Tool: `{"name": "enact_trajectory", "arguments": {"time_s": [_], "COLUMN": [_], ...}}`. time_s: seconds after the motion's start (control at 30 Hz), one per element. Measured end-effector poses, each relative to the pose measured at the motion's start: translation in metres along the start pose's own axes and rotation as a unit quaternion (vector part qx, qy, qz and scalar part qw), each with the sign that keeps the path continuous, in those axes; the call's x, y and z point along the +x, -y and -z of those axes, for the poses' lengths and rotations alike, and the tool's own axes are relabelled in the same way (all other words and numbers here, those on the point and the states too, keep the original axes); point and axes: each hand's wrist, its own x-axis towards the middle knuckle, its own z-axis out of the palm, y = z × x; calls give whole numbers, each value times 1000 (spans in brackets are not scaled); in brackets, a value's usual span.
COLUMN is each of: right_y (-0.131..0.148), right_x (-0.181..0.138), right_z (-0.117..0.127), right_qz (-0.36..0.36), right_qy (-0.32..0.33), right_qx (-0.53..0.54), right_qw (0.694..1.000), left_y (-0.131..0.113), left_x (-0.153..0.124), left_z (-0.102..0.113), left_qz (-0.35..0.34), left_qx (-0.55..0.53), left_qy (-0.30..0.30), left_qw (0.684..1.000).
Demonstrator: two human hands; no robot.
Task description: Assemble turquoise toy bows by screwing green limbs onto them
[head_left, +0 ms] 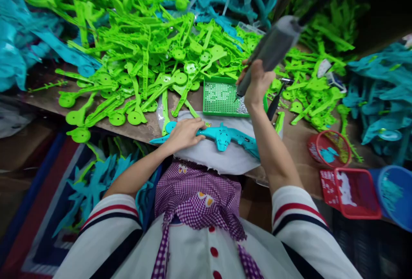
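Observation:
In the head view my left hand point(188, 134) presses down on a long blue plastic toy part point(222, 135), its fingers bent over the part. The part lies on a white cloth point(209, 159) at the table's front edge. My right hand point(259, 83) is wrapped round a grey power screwdriver point(277, 40), held tilted with its cable end up. The screwdriver's tip points down over a green perforated tray point(234, 113) that holds many small silvery screws. Whether the tip touches a screw, I cannot tell.
Bright green plastic pieces point(135, 56) are heaped across the back. Blue parts point(383, 94) are piled at the right. A round red basket point(328, 148), a red bin point(358, 193) and a blue tub point(397, 197) stand at the right. Another tool point(276, 101) lies beside the tray.

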Motion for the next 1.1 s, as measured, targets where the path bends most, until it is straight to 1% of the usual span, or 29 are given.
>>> {"name": "enact_trajectory", "arguments": {"time_s": [0.07, 0.1, 0.17, 0.23, 0.27, 0.3, 0.33, 0.37, 0.4, 0.43, 0.47, 0.5, 0.53, 0.6, 0.63, 0.67, 0.7, 0.73, 0.8, 0.83, 0.87, 0.97, 1.03, 1.1], "right_y": [2, 7, 20, 34, 39, 42, 42, 40, 37, 31, 26, 20, 16, 12, 13, 15, 17, 20, 25, 27, 28, 27, 26, 27], "right_x": [3, 0, -15, -44, -63, -83, -104, -123, -140, -155, -167, -175, -180, -182, -181, -179, -176, -175, -173, -174, -176, -183, -187, -188], "right_z": [0, 4, 23, 53, 71, 88, 103, 116, 125, 132, 135, 136, 135, 131, 129, 129, 129, 130, 132, 134, 135, 136, 134, 132], "right_qz": [12, 23, 56, 85, 90, 90, 82, 74, 66, 61, 59, 58, 57, 47, 34, 17, -2, -20, -50, -67, -86, -147, -168, -168], "right_qy": [41, 60, 75, 79, 83, 111, 160, 223, 264, 289, 298, 291, 275, 228, 198, 168, 141, 122, 106, 103, 99, 78, 73, 71], "right_qx": [-31, -49, -94, -168, -215, -261, -299, -327, -359, -387, -407, -419, -419, -383, -353, -317, -280, -243, -177, -147, -117, -43, -13, -14], "right_qw": [999, 997, 991, 979, 969, 955, 937, 915, 893, 874, 861, 858, 863, 894, 914, 933, 950, 962, 977, 981, 984, 985, 983, 983], "left_y": [0, 0, 1, 2, 3, 3, 3, 2, -1, -4, -10, -16, -24, -43, -53, -64, -75, -86, -106, -115, -122, -133, -134, -133], "left_x": [-2, -3, -6, -8, -9, -10, -11, -12, -13, -15, -17, -19, -20, -20, -17, -11, -3, 7, 33, 46, 57, 76, 76, 72], "left_z": [1, 1, 1, 2, 2, 1, 1, 0, -1, -2, -3, -3, -2, 1, 4, 8, 12, 16, 21, 21, 19, 1, -16, -31], "left_qz": [-7, -16, -37, -53, -60, -67, -72, -73, -68, -58, -45, -33, -26, -26, -29, -32, -38, -48, -81, -96, -102, -93, -88, -82], "left_qx": [8, 12, 19, 16, 6, -9, -28, -48, -67, -85, -103, -121, -141, -188, -214, -239, -264, -286, -320, -335, -352, -419, -464, -490], "left_qy": [-1, -3, -16, -47, -67, -90, -114, -139, -164, -192, -220, -247, -271, -302, -303, -289, -263, -223, -119, -79, -53, -21, -12, -29], "left_qw": [1000, 1000, 999, 997, 996, 994, 990, 986, 982, 976, 969, 961, 952, 934, 928, 926, 927, 931, 936, 934, 929, 903, 881, 867]}}
